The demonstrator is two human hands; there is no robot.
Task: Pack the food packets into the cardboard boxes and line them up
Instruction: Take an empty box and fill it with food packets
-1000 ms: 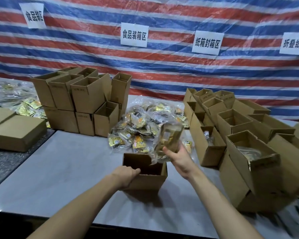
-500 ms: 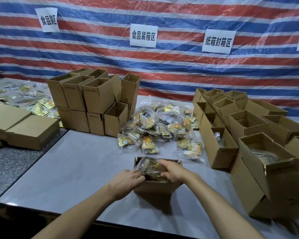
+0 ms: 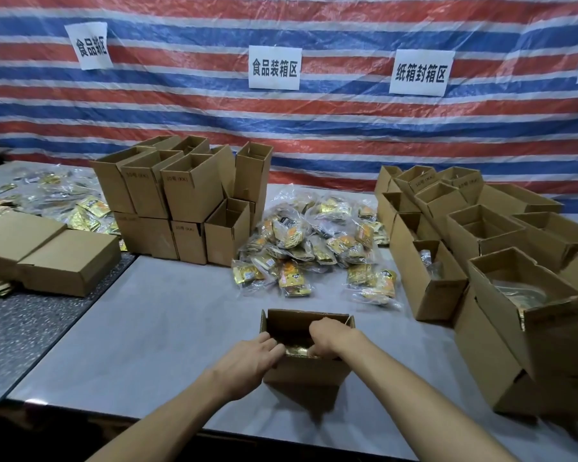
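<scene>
A small open cardboard box [image 3: 306,370] stands on the grey table [image 3: 154,345] right in front of me. A food packet [image 3: 296,351] with gold print lies inside it, only partly visible. My left hand [image 3: 251,358] rests over the box's near left rim, fingertips touching the packet. My right hand [image 3: 329,335] reaches down into the box and holds the packet, with its fingertips hidden inside. A heap of clear food packets [image 3: 314,248] lies on the table behind the box.
Stacked empty boxes [image 3: 187,201] stand at the back left. Open boxes [image 3: 441,281], some with a packet inside, crowd the right side. Closed flat boxes [image 3: 47,255] and more packets [image 3: 87,208] lie on the dark table to the left. A striped tarp hangs behind.
My right hand brought the packet down from above the box and pushed it inside. My left hand moved from the box's left wall onto its near rim.
</scene>
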